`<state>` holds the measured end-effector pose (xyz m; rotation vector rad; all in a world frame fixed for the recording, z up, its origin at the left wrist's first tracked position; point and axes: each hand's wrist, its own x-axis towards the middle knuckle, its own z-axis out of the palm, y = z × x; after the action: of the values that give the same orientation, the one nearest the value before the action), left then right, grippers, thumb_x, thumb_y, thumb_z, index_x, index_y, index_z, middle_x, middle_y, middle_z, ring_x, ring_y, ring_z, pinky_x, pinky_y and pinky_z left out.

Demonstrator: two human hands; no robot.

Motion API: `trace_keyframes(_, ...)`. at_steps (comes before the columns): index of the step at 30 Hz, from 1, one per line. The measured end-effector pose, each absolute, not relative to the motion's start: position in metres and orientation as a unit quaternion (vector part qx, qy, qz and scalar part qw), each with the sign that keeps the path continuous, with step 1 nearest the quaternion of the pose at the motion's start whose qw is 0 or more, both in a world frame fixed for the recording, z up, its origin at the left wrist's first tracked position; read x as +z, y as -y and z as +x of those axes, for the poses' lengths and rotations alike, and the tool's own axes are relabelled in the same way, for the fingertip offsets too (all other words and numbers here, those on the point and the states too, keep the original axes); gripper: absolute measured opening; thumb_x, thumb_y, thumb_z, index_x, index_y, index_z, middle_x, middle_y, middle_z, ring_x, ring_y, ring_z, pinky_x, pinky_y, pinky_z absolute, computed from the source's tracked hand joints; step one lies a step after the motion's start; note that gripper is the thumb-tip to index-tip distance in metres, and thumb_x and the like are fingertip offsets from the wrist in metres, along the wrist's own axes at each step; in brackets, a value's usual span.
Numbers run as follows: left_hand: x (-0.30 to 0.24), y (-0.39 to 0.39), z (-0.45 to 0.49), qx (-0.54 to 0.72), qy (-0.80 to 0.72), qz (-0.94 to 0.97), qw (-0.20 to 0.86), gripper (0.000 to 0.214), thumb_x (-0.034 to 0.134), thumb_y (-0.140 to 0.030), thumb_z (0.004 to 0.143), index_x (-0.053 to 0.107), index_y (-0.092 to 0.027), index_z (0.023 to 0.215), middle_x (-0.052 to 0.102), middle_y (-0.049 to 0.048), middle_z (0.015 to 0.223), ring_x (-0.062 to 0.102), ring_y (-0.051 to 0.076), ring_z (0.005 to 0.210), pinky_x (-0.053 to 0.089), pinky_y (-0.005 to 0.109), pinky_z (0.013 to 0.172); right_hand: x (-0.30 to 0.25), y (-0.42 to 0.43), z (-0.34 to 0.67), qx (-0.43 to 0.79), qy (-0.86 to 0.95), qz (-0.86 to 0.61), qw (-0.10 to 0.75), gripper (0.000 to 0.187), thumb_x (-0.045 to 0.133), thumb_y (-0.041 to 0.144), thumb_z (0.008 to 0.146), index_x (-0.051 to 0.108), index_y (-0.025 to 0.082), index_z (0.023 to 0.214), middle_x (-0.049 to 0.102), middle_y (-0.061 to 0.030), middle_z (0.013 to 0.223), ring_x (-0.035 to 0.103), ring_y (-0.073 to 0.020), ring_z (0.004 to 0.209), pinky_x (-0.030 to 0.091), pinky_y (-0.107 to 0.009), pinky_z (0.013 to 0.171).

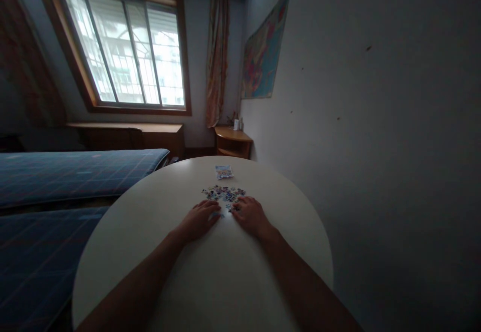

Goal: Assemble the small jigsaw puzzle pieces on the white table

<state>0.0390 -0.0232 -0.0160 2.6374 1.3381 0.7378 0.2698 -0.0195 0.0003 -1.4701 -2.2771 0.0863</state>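
Observation:
A loose heap of small jigsaw puzzle pieces (224, 193) lies on the round white table (158, 272), just beyond my hands. My left hand (201, 218) rests on the tabletop at the near left of the heap, fingers and thumb apart, with a few pale blue pieces between them. Opposite it, my right hand (251, 216) reaches in from the right. Its fingers are spread at the heap's edge and touch or nearly touch a small group of pieces (232, 207). Behind the heap lies a small picture card or packet (224, 172) in blue and beige.
A bed or bench with a blue plaid cover (75, 172) adjoins the table's left side. The bare wall (383, 182) runs close along the right. A wooden corner shelf (233, 134) with small bottles stands behind the table, near a window (128, 56) and a wall map (265, 51).

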Motion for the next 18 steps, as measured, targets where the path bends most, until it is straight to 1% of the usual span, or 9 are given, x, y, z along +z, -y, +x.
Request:
trace_keyframes(6,-0.014,0.025,0.039,0.24,-0.468,0.85,0.03,0.031,0.051,-0.034,0.094,0.062,-0.021,0.121,0.058,0.0085,0.132,0.049,0.026,0.125,0.04,0.043,0.107,0.0,0.024,0.261,0.039,0.832,-0.505,0.224,0.043,0.059,0.043,0.088,0.063,0.022,0.126,0.057,-0.0096,0.134,0.045,-0.0252,0.129,0.026,-0.043,0.113)
trace_keyframes(9,-0.015,0.026,0.041,0.244,-0.454,0.856,0.03,0.035,0.052,-0.033,0.094,0.058,-0.022,0.126,0.055,0.0088,0.137,0.045,0.026,0.129,0.038,0.044,0.108,0.0,0.026,0.259,0.043,0.839,-0.493,0.227,0.042,0.06,0.043,0.088,0.063,0.025,0.125,0.057,-0.009,0.134,0.046,-0.0251,0.128,0.023,-0.045,0.114)
trace_keyframes(11,-0.015,0.027,0.043,0.248,-0.435,0.865,0.034,0.034,0.053,-0.033,0.093,0.059,-0.024,0.126,0.054,0.0079,0.138,0.045,0.026,0.13,0.038,0.044,0.109,0.0,0.026,0.259,0.046,0.842,-0.485,0.232,0.039,0.06,0.043,0.088,0.063,0.027,0.124,0.057,-0.0085,0.134,0.046,-0.0248,0.128,0.023,-0.046,0.114)
trace_keyframes(13,-0.013,0.028,0.045,0.25,-0.422,0.87,0.039,0.029,0.054,-0.032,0.093,0.062,-0.025,0.12,0.056,0.0066,0.134,0.047,0.025,0.127,0.039,0.043,0.108,-0.001,0.025,0.26,0.047,0.843,-0.479,0.239,0.036,0.06,0.042,0.088,0.065,0.027,0.121,0.057,-0.0085,0.134,0.046,-0.0247,0.128,0.024,-0.046,0.114)
trace_keyframes(16,-0.008,0.029,0.046,0.255,-0.422,0.869,0.042,0.018,0.058,-0.029,0.09,0.066,-0.023,0.106,0.061,0.0062,0.126,0.053,0.024,0.119,0.042,0.04,0.104,-0.003,0.023,0.259,0.052,0.842,-0.475,0.25,0.031,0.063,0.039,0.086,0.068,0.026,0.114,0.058,-0.009,0.132,0.046,-0.0251,0.128,0.024,-0.047,0.113)
trace_keyframes(18,-0.005,0.029,0.044,0.259,-0.425,0.866,0.046,0.012,0.059,-0.025,0.089,0.067,-0.022,0.097,0.063,0.0062,0.121,0.054,0.023,0.116,0.043,0.038,0.102,-0.004,0.022,0.259,0.06,0.842,-0.472,0.256,0.029,0.065,0.036,0.085,0.069,0.024,0.112,0.058,-0.0097,0.132,0.046,-0.0251,0.128,0.024,-0.047,0.113)
